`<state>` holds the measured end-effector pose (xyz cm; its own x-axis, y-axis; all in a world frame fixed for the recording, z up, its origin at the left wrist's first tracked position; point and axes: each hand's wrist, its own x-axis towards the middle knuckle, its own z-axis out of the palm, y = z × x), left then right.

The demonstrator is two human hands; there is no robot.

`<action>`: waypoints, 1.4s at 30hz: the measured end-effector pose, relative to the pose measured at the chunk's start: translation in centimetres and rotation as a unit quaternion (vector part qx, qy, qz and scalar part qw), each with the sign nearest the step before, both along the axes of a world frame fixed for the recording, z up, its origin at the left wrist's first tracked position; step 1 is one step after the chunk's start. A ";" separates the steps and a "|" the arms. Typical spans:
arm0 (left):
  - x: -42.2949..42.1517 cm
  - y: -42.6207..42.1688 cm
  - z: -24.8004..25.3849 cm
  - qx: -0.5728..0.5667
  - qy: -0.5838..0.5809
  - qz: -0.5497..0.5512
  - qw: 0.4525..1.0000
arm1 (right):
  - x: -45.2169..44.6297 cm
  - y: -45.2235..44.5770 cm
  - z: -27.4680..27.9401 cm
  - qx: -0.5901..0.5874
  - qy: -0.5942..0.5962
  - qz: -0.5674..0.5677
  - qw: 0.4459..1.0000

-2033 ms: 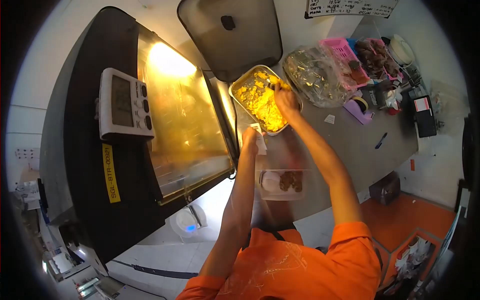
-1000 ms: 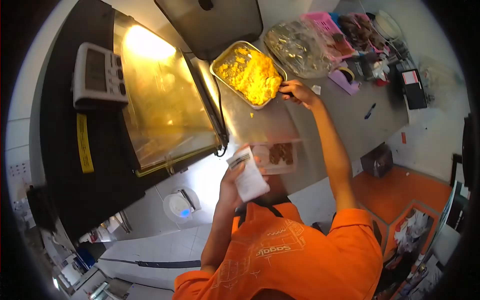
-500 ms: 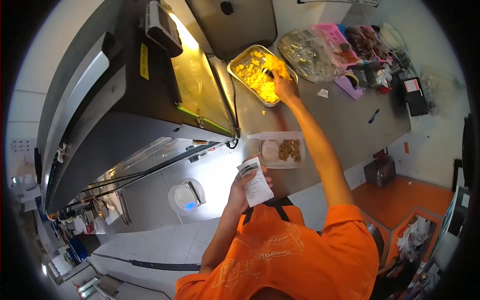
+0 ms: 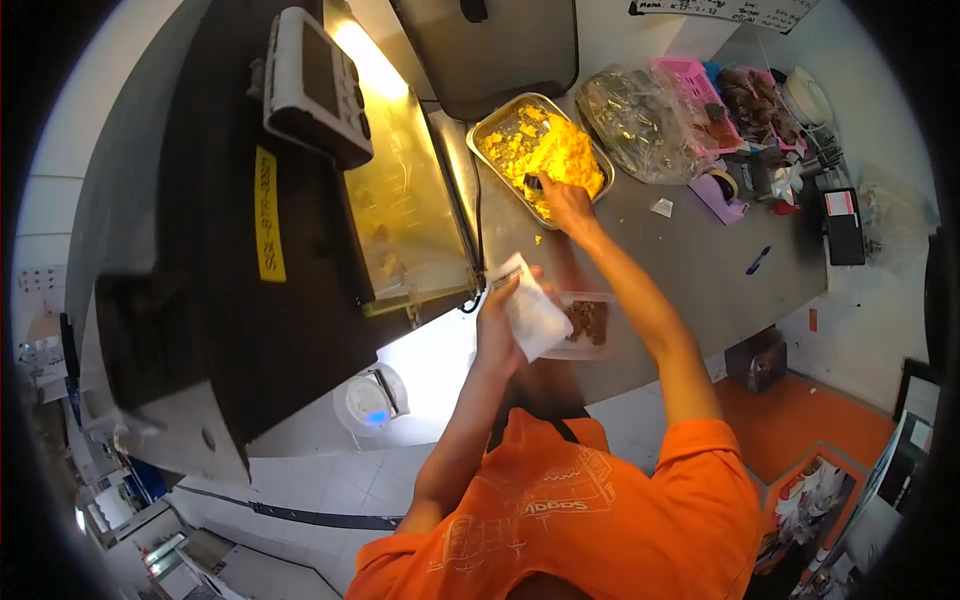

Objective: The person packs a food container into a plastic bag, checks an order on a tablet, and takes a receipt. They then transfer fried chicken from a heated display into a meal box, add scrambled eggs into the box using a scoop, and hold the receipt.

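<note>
My right hand point(image 4: 566, 203) is closed round a dark-handled utensil point(image 4: 532, 182) at the near edge of a metal tray point(image 4: 487, 122). Yellow food like scrambled egg point(image 4: 562, 152) fills much of that tray, heaped toward its right side. Nearer my body, my left hand point(image 4: 500, 318) grips a white printed paper packet point(image 4: 533, 310). Just behind the packet, partly hidden by it, a clear plastic container point(image 4: 596, 345) holds brown food pieces point(image 4: 588, 320).
A warming cabinet point(image 4: 400, 200) with a timer point(image 4: 315, 85) stands left. At the back right are a clear plastic bag point(image 4: 640, 125), pink baskets point(image 4: 690, 85), a purple tape dispenser point(image 4: 722, 205) and a blue pen point(image 4: 759, 261). A scale-like round device point(image 4: 365, 402) is below.
Over the frames, the yellow food has been heaped and shifted within the tray. My right hand has moved to the tray's near side. My left hand has brought the paper packet up beside the plastic container.
</note>
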<state>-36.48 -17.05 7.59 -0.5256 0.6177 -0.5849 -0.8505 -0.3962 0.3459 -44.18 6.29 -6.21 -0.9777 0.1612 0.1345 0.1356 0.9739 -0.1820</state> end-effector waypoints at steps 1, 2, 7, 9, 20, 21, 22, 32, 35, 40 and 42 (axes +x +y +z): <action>-1.5 1.1 -0.2 -0.013 0.001 -0.015 1.000 | -0.2 -0.2 -0.8 0.000 0.001 0.000 1.000; -2.7 2.3 -0.4 -0.014 0.002 -0.015 1.000 | -0.4 -0.6 -1.6 0.013 -0.007 -0.001 1.000; -8.6 7.4 -6.8 -0.113 -0.036 0.062 0.991 | -0.1 -0.7 -1.7 0.003 -0.044 0.014 0.999; -10.5 9.4 -9.8 -0.156 -0.054 0.086 0.983 | -0.4 0.2 -1.1 -0.028 -0.060 0.014 0.998; -11.1 10.4 -14.2 -0.169 -0.018 -0.010 0.985 | 4.3 -0.6 0.4 -0.131 -0.056 -0.060 0.988; -11.1 10.2 -14.6 -0.162 -0.023 -0.007 0.987 | 4.0 -0.5 1.0 -0.143 -0.116 -0.065 0.981; -11.1 10.1 -14.9 -0.162 -0.022 -0.009 0.987 | 3.7 -0.3 1.7 -0.156 -0.176 -0.068 0.970; -10.9 8.9 -13.1 -0.132 0.018 -0.070 0.989 | -0.3 6.1 0.8 -0.306 -0.290 -0.055 0.905; -9.6 8.4 -10.6 -0.159 0.035 -0.052 0.985 | 0.3 7.1 3.4 -0.442 -0.339 -0.106 0.824; -5.4 4.6 -4.2 -0.019 0.053 -0.006 0.998 | 5.1 8.7 6.7 -0.631 -0.291 -0.132 0.707; -2.0 1.0 -0.5 0.050 0.037 -0.045 0.997 | 8.7 8.1 10.3 -0.662 -0.223 -0.086 0.711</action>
<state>-38.50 -16.03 7.05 -0.5054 0.7174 -0.4794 -0.8574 -0.3555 0.3721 -35.45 14.41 4.07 -0.8268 -0.0197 -0.5622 0.5624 -0.0478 -0.8255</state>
